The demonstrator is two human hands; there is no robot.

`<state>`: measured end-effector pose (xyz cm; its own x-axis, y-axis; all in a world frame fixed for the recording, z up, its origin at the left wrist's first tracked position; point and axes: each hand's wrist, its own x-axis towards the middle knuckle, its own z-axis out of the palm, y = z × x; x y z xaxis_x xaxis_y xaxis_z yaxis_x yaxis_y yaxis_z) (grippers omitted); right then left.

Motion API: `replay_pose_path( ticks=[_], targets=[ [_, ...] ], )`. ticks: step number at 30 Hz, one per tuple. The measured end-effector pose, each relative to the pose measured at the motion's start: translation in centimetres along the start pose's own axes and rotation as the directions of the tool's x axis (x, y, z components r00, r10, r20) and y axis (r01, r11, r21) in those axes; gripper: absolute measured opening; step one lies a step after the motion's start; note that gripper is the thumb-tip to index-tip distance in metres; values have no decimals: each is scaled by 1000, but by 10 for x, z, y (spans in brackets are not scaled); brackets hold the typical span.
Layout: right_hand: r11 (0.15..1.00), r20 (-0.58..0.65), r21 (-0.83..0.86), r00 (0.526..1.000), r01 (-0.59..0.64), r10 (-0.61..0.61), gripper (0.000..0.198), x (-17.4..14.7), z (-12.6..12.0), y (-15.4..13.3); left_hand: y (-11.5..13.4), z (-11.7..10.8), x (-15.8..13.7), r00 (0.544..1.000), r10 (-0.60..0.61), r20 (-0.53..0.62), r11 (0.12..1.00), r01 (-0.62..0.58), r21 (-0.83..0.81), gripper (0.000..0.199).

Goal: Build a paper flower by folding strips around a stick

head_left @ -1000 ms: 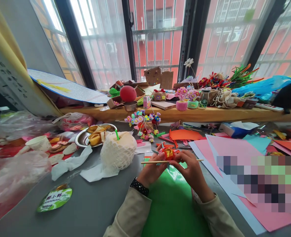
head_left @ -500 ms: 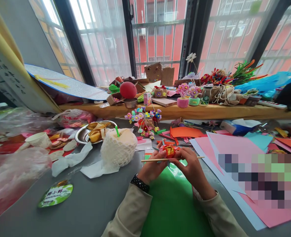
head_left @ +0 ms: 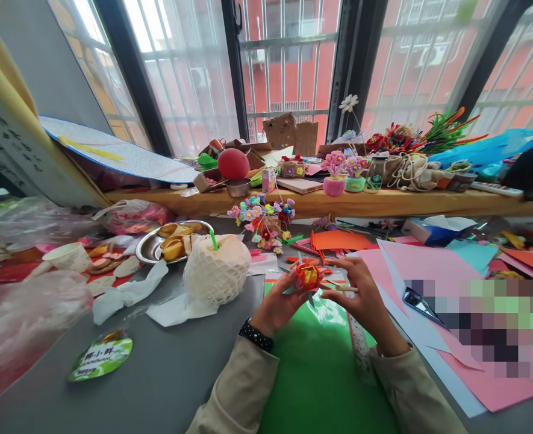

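Note:
My left hand is closed around a small folded paper flower, red and orange with a yellow middle and some grey-blue pointed pieces at its edge. Just right of the flower is my right hand, its thumb and forefinger apart and reaching toward the petals. A thin wooden stick is tucked in that hand, only a short length of it showing. Both hands are above a green sheet on the grey table.
A ruler lies along the green sheet's right side. Pink paper and a phone are at right. To the left stand a net-wrapped coconut with a green straw and a metal plate. Small craft flowers stand behind.
My right hand has moved right, away from the flower, and the stick that lay across below it is now drawn back in that hand. The flower is turned more toward me.

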<state>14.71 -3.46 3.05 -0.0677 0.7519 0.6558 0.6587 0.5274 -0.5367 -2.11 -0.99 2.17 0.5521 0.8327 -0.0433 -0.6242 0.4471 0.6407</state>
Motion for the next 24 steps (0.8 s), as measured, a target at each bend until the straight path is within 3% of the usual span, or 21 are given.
replay_pose_path(
  ticks=[8, 18, 24],
  targets=[
    [998, 109, 28, 992, 58, -61, 40, -4, 8, 2, -2, -1, 0, 1000, -26, 12, 988, 24, 150, 25],
    [995, 55, 80, 997, 54, -58, 36, -5, 9, -1, -4, 1, -2, 994, -39, 100, 990, 25, 136, 28],
    [995, 69, 99, 997, 15, -22, 39, -7, 10, -1, -3, 3, -3, 997, -42, 67, 986, 30, 165, 26]
  ],
)
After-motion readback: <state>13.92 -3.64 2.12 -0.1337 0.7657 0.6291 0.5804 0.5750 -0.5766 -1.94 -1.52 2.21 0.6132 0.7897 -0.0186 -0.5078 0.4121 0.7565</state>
